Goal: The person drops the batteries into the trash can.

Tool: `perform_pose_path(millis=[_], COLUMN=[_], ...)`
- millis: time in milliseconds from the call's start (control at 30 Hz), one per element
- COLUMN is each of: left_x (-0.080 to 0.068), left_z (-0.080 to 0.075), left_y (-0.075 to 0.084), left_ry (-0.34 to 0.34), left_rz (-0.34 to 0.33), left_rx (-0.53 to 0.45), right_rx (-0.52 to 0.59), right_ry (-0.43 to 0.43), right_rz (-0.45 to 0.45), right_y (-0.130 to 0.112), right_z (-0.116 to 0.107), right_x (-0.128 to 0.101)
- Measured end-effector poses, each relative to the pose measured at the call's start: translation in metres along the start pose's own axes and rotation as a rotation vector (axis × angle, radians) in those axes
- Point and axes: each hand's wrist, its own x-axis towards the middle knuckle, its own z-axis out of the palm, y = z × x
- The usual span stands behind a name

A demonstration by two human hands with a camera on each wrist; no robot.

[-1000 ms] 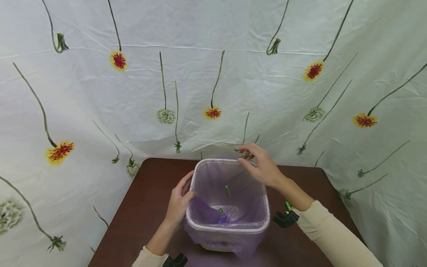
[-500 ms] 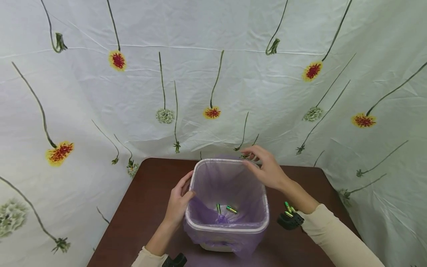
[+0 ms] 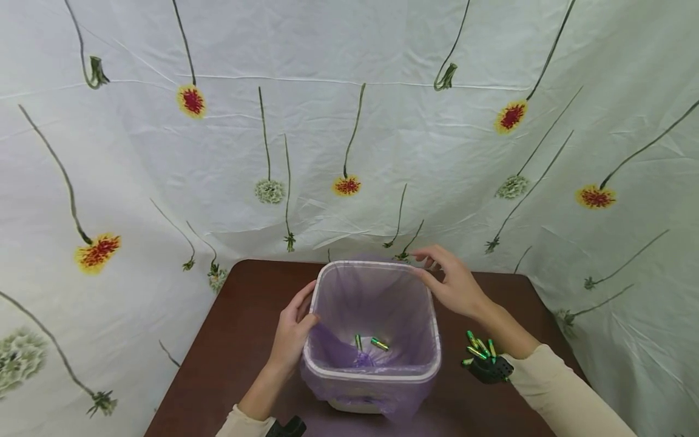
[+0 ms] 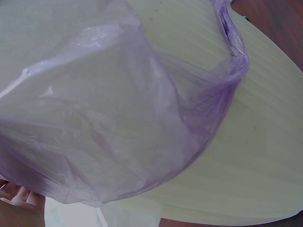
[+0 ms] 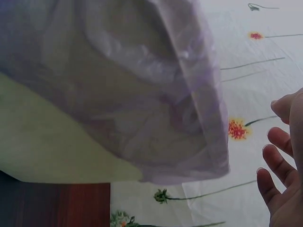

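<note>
Holding the left rim of the bin (image 3: 377, 371) with my left hand (image 3: 292, 331), I have the thumb hooked over the edge onto the purple liner (image 3: 338, 352) and the fingers curled against the outside wall, so this grip is closed on the bin. My right hand (image 3: 453, 285) hovers at the bin's far right corner with its fingers loosely spread and holding nothing, an open grip; I cannot tell whether the fingertips touch the rim. The bin stands in the middle of the brown bench (image 3: 218, 358), closer to its near edge. Two green batteries (image 3: 371, 343) lie at the bottom of the liner, just beside each other. Behind the far edge of the bench hangs a pale flowered cloth (image 3: 349, 121).
</note>
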Motion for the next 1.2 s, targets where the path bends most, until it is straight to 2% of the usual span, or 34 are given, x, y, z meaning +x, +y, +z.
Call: perform_pose_path(millis=[533, 833, 967, 1200], left_x=[0.001, 0.0, -0.001, 0.0], left_z=[0.001, -0.001, -0.001, -0.001], left_y=[-0.001, 0.001, 0.001, 0.001], left_ry=[0.008, 0.006, 0.004, -0.006], left_rz=[-0.01, -0.013, -0.019, -0.022], left_rx=[-0.012, -0.007, -0.006, -0.016], right_rx=[-0.053, -0.108, -0.137, -0.178], right_ry=[0.075, 0.099, 0.135, 0.2], right_rz=[0.044, 0.079, 0.089, 0.172], right_y=[0.03, 0.047, 0.056, 0.07], right_z=[-0.022, -0.022, -0.022, -0.022], right_x=[-0.036, -0.058, -0.067, -0.094])
